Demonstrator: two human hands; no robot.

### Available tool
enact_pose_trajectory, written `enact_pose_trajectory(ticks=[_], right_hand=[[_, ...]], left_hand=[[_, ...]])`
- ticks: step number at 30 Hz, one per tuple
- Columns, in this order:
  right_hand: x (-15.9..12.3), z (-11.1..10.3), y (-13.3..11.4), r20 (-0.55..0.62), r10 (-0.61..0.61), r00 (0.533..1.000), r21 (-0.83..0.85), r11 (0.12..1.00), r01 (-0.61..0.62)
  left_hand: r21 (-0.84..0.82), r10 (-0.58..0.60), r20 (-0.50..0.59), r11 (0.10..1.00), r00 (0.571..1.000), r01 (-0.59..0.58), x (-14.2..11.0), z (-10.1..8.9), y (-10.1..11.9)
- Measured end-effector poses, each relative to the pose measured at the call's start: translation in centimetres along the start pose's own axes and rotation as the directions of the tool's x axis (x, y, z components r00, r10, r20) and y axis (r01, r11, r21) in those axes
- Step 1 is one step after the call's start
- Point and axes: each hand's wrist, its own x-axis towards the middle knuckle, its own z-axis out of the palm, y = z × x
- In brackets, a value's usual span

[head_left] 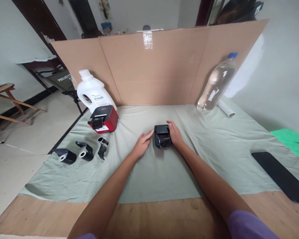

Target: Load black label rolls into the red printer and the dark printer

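Observation:
A small black label printer sits on the cloth in the middle, with a strip of shiny black material hanging over its front. My right hand is closed against its right side, the thumb hidden from clear view. From the left, my left hand reaches its stretched fingertips to the printer's left edge, and nothing is enclosed in that hand. Further left stands a red and black printer with a black strip at its front. Black rolls with loose ends lie in front of it.
A white detergent bottle stands behind the red printer. At the back right a clear water bottle leans by a white tube. Cardboard walls the back. A dark phone and green material lie at right.

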Motion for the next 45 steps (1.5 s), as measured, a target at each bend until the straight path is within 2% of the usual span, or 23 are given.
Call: enact_pose_trajectory(ticks=[5,10,15,18,21,24,26,29,34,37,39,41,43,45], right_hand=[[0.1,0.2,0.4,-0.002,-0.039,0.999,0.023,0.999,0.039],[0.1,0.4,0.7,0.033,-0.048,0.998,0.099,0.994,0.045],[0.2,0.4,1.0,0.065,-0.029,0.997,0.101,0.995,0.022],[0.3,0.5,1.5,0.052,-0.031,0.998,0.112,0.993,0.025],[0.3,0.7,1.9,0.039,-0.040,0.998,0.124,0.992,0.035],[0.2,0.7,1.8,0.028,-0.037,0.999,0.130,0.991,0.033],[0.2,0.7,1.5,0.014,-0.025,1.000,0.137,0.990,0.023],[0.1,0.7,1.1,0.013,0.004,1.000,0.154,0.988,-0.005],[0.2,0.7,1.1,0.027,0.025,0.999,0.177,0.984,-0.029],[0.2,0.8,1.2,0.028,0.020,0.999,0.162,0.986,-0.024],[0.2,0.8,1.3,0.017,0.010,1.000,0.156,0.988,-0.013],[0.3,0.8,1.3,-0.007,0.003,1.000,0.149,0.989,-0.002],[0.4,0.8,1.4,-0.035,0.019,0.999,0.158,0.987,-0.013],[0.6,0.7,1.5,-0.045,0.070,0.997,0.202,0.978,-0.060]], left_hand=[[0.001,0.069,-0.041,0.998,0.997,-0.069,0.4,-0.1,-0.3],[0.038,0.073,-0.047,0.997,0.996,-0.072,1.6,-0.3,0.0],[0.059,0.032,-0.032,0.998,0.999,-0.030,3.6,-0.1,1.0],[-0.020,0.029,0.020,0.999,0.999,-0.029,4.7,-0.3,1.1],[-0.162,-0.028,0.104,0.986,0.994,0.045,5.4,-0.8,0.9],[-0.269,-0.051,0.135,0.959,0.989,0.086,6.0,-1.0,0.6],[-0.288,-0.027,0.097,0.956,0.995,0.054,6.5,-0.8,0.5],[-0.201,-0.027,-0.026,0.979,0.999,0.022,7.9,-0.3,0.3],[-0.053,-0.129,-0.159,0.991,0.979,0.122,10.0,0.3,0.1],[-0.039,-0.145,-0.273,0.989,0.951,0.140,9.9,0.1,0.5],[0.006,-0.089,-0.360,0.995,0.929,0.098,9.2,-0.2,1.4],[0.021,-0.013,-0.307,1.000,0.952,0.020,8.3,-0.5,2.6],[-0.069,0.009,-0.150,0.997,0.989,-0.020,7.5,-0.8,3.8],[-0.183,-0.019,-0.010,0.983,1.000,0.017,6.8,-1.1,4.7]])
